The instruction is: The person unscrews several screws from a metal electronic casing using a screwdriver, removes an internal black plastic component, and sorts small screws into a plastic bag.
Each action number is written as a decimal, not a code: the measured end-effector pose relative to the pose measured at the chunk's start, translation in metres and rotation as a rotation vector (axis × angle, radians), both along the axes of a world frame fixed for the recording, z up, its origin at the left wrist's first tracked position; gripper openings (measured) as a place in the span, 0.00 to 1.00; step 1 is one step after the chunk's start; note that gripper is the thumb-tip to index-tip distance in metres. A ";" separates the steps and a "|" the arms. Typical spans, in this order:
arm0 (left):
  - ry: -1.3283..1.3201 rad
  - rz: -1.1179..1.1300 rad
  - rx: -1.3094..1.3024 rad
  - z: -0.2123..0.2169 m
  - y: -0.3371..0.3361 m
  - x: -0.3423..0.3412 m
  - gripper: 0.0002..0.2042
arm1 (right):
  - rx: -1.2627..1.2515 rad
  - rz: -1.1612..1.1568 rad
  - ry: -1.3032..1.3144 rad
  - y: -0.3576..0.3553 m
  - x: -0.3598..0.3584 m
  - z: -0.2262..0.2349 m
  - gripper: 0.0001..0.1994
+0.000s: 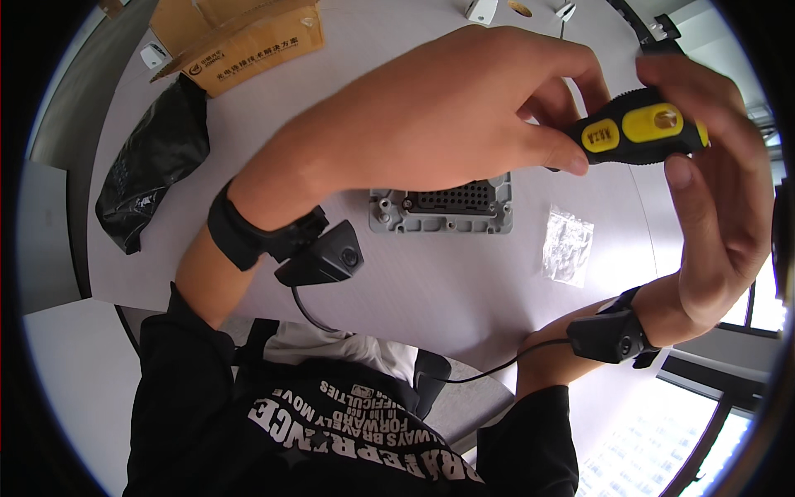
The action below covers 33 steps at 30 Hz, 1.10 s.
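Note:
A black screwdriver with yellow inlays (pixel 633 131) is held up between my two hands, lying nearly level above the table's right part. The thumb and fingers of my left hand (pixel 464 108) close on its left end. Around its right end curl the fingers of my right hand (pixel 748 186), with the thumb against its underside. Any shaft is hidden by my left hand. Below, partly covered by my left hand, a grey metal housing (pixel 383 217) lies on the table. Set in it is a black block with rows of round holes (pixel 455 199).
A clear plastic bag (pixel 567 246) lies right of the housing. At the left are a crumpled black bag (pixel 157 161) and an open cardboard box (pixel 257 54). Black wrist-worn cameras (pixel 327 255) with cables sit on both my wrists. Small white devices (pixel 481 10) stand at the far edge.

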<state>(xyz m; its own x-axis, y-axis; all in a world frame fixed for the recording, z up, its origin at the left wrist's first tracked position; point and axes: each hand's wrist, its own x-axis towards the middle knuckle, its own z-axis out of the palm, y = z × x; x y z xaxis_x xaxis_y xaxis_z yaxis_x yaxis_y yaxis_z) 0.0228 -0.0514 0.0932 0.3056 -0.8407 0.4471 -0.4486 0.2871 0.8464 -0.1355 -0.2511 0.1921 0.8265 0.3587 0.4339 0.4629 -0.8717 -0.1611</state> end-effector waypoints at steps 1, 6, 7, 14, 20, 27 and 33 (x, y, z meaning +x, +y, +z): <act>0.044 -0.036 0.023 -0.001 0.001 0.002 0.19 | 0.006 -0.009 0.017 -0.002 -0.003 0.000 0.19; -0.231 0.086 -0.233 -0.013 -0.009 -0.009 0.18 | 0.009 -0.396 -0.051 0.010 -0.003 -0.013 0.23; -0.240 0.119 -0.224 -0.014 -0.011 -0.012 0.18 | -0.001 -0.427 -0.043 0.014 -0.003 -0.015 0.23; -0.098 -0.360 -0.061 0.002 -0.003 0.018 0.20 | -0.009 -0.032 0.022 0.001 0.006 -0.005 0.25; -0.192 -0.125 -0.034 -0.003 -0.003 0.006 0.17 | -0.008 -0.265 -0.080 -0.014 -0.003 -0.020 0.28; -0.145 -0.177 -0.176 0.005 0.005 0.006 0.17 | -0.042 -0.124 -0.046 -0.008 0.008 -0.014 0.26; -0.255 -0.117 0.077 0.006 0.006 0.005 0.18 | -0.142 -0.183 -0.063 -0.010 0.008 -0.006 0.20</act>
<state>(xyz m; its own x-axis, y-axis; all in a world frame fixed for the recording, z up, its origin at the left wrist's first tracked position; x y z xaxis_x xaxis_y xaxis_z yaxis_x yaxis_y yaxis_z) 0.0281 -0.0449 0.0989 0.0907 -0.8980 0.4305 -0.6172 0.2886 0.7319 -0.1274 -0.2615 0.1865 0.8561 0.2665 0.4429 0.3004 -0.9538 -0.0068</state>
